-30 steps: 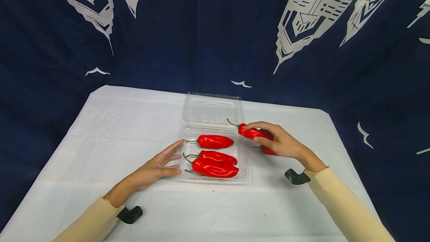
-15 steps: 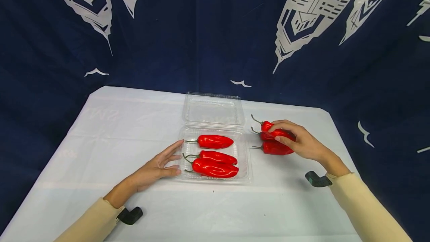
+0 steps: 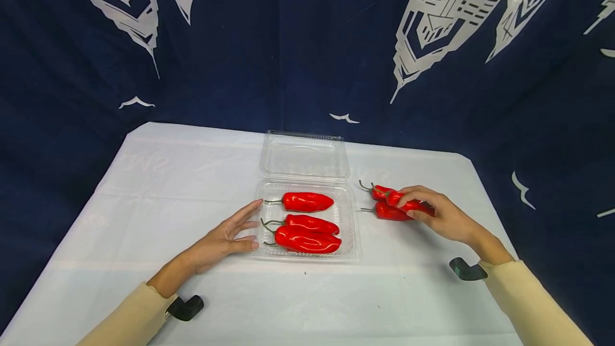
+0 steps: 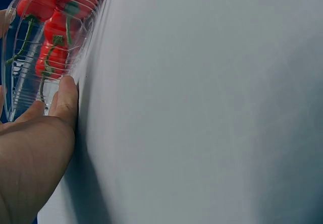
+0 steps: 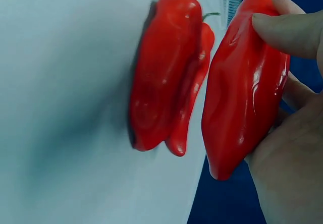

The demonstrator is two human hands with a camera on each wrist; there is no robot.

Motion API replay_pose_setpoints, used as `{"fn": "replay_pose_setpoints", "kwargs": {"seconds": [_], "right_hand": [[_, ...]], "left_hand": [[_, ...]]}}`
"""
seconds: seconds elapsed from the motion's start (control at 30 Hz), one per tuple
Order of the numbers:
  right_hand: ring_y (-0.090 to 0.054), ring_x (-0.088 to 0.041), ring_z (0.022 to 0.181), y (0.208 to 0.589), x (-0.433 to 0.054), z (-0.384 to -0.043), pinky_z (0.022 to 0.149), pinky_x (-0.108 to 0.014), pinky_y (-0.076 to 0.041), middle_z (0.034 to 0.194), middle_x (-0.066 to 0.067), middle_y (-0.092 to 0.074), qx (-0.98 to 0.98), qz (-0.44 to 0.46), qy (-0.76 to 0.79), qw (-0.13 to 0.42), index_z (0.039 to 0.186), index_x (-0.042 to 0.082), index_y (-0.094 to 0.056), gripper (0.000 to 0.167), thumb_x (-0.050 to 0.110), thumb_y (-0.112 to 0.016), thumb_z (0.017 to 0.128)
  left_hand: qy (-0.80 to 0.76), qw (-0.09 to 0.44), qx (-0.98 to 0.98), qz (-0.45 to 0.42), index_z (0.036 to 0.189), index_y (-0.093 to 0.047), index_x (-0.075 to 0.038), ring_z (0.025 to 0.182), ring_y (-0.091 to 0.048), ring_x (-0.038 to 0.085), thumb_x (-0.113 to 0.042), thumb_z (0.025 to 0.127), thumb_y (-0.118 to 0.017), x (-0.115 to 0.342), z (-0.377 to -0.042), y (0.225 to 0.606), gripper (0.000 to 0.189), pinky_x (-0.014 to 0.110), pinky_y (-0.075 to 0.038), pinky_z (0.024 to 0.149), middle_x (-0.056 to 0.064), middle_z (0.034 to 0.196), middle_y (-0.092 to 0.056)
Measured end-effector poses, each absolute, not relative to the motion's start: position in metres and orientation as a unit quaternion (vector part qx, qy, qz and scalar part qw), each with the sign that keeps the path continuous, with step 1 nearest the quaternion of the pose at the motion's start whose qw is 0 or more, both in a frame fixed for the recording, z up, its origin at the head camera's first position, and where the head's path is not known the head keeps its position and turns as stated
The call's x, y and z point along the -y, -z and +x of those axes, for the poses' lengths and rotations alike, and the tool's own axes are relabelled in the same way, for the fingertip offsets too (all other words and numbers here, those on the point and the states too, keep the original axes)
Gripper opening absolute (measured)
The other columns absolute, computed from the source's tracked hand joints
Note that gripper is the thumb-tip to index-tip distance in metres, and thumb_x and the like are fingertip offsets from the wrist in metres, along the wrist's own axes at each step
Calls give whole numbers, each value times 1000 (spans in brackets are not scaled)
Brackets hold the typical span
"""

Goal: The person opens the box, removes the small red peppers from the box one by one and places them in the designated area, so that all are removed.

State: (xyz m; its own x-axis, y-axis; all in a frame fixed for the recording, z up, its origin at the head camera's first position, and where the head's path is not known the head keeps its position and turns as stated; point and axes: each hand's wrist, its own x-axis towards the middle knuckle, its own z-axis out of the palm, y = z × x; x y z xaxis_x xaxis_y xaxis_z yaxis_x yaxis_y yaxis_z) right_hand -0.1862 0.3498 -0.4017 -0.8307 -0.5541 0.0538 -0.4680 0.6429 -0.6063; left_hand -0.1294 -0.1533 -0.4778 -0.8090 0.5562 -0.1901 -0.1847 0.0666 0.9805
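My right hand pinches a red pepper with a green stem, thumb on one side and fingers on the other. In the right wrist view, this glossy pepper stands clear of two more, a wide pepper and a slimmer pepper, lying side by side on the table. My left hand has its fingers extended, with the tips at the left edge of a clear plastic clamshell box. Inside the box lie several red peppers, stems to the left; the lower ones overlap.
The box's lid lies folded back, away from me. A white cloth covers the table, with dark specks near the front. Behind it hangs a navy curtain printed with white buildings and birds.
With the pepper, my right hand has moved right from the box's edge, then slightly towards me and farther right over the two loose peppers. My left hand has stayed put.
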Motion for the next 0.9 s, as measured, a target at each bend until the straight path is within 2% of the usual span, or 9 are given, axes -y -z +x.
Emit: {"fn": "replay_pose_setpoints", "kwargs": {"seconds": [0.27,0.5,0.73,0.9], "right_hand": [[-48,-3,123,414,-352,-177,100,-7,-42,130,-4,-62,-893,-305,322,79,109,19,-71,35,-7,-71,86],[-54,-2,115,420,-352,-170,98,-9,-43,126,1,-66,-900,-304,304,75,103,18,-68,31,-5,-75,84],[-54,-2,117,425,-352,-167,100,-9,-42,128,-1,-67,-903,-305,294,74,104,18,-69,34,-7,-75,83],[-53,-10,117,431,-349,-165,102,-9,-37,128,2,-67,-909,-311,272,59,102,20,-69,36,-9,-76,81]], "left_hand": [[-669,276,-676,140,162,-14,-31,149,-21,37,-13,91,-73,153,-129,478,93,45,-41,116,3,169,-5],[-670,278,-674,140,162,-14,-31,149,-21,37,-13,91,-72,153,-129,476,94,44,-41,115,2,169,-5],[-669,278,-674,140,161,-14,-33,149,-21,37,-12,91,-72,153,-129,475,93,46,-40,116,1,169,-5],[-668,280,-676,139,161,-15,-32,149,-21,37,-13,91,-73,153,-130,476,93,45,-41,115,1,169,-6]]}}
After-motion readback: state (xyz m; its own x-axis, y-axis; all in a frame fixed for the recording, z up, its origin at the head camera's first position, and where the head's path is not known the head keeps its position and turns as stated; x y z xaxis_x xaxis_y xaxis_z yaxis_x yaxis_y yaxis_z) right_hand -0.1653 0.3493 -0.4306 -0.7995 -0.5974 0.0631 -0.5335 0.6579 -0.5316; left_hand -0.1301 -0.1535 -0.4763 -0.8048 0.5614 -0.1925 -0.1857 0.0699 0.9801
